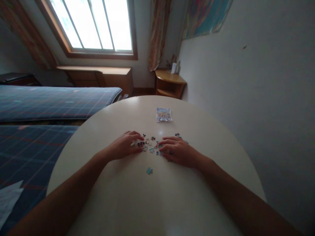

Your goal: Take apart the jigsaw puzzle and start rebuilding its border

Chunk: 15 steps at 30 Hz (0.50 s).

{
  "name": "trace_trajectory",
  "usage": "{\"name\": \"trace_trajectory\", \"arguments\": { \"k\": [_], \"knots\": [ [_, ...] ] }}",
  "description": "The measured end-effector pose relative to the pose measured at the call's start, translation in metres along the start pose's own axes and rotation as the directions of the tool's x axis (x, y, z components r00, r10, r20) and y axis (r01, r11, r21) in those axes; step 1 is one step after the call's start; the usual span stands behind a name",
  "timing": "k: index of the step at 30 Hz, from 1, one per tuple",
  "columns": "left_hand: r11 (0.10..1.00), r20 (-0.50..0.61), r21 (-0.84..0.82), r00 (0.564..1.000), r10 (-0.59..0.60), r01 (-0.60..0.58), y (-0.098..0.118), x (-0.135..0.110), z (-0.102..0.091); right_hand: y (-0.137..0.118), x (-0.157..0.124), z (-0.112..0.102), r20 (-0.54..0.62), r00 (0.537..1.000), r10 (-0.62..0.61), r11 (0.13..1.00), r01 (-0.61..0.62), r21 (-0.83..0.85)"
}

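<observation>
Head view: pieces [152, 150] of jigsaw lie scattered mid-frame on a pale table [123, 203], between the hands. Left hand [126, 144], left of centre: half curled, thumb and fingers somewhat apart around several pieces; whether it pinches one, cannot tell. Right hand [180, 152], right of centre: palm down, fingers loosely spread over pieces; grip hidden. One teal piece [149, 170] sits apart, below the cluster (easy to brush with a wrist). Printed packet [163, 114] lies above, upper centre.

Handling, my judgement: light, flat fingertips suit such small pieces; spread them singly, palms lifted so none hide or stick.

Edges: rounded rim curves past both forearms, well apart from the pieces. Sideways room looks ample; bed [56, 101] beyond the rim at left, wall [265, 98] at right.
</observation>
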State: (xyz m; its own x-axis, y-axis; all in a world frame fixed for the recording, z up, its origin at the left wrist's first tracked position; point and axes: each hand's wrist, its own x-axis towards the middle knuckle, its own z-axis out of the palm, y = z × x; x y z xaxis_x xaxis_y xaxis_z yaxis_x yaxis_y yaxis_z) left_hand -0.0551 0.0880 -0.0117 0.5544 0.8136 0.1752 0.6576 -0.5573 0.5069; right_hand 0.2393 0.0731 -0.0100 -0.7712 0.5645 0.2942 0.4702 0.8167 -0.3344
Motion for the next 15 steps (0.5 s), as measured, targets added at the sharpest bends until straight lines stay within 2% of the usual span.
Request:
{"name": "trace_trajectory", "arguments": {
  "k": [2, 4, 7, 9, 11, 15],
  "knots": [
    [1.0, 0.034, 0.002, 0.999, -0.017, 0.017, 0.002, -0.001, -0.003, 0.008, -0.003, -0.003, -0.02, 0.998, 0.058, 0.998, -0.059, -0.028],
    [0.997, 0.045, -0.019, 0.996, -0.076, 0.077, 0.005, -0.001, -0.003, 0.013, -0.006, -0.004, -0.025, 0.986, 0.165, 0.981, -0.167, -0.094],
    [0.988, 0.008, -0.032, 0.989, -0.149, 0.149, 0.008, 0.003, 0.0, 0.015, -0.012, -0.002, 0.003, 0.911, 0.412, 0.895, -0.404, -0.189],
    [0.981, -0.038, -0.034, 0.981, -0.191, 0.19, 0.009, 0.006, 0.003, 0.014, -0.014, 0.001, 0.065, 0.852, 0.519, 0.843, -0.497, -0.207],
    [0.969, -0.079, -0.075, 0.968, -0.24, 0.234, 0.009, 0.009, 0.006, 0.011, -0.014, 0.002, 0.134, 0.851, 0.508, 0.856, -0.481, -0.19],
    [0.906, -0.128, -0.323, 0.936, -0.327, 0.272, 0.007, 0.014, 0.013, -0.005, -0.007, 0.004, 0.213, 0.926, 0.312, 0.949, -0.294, -0.112]
  ]
}}
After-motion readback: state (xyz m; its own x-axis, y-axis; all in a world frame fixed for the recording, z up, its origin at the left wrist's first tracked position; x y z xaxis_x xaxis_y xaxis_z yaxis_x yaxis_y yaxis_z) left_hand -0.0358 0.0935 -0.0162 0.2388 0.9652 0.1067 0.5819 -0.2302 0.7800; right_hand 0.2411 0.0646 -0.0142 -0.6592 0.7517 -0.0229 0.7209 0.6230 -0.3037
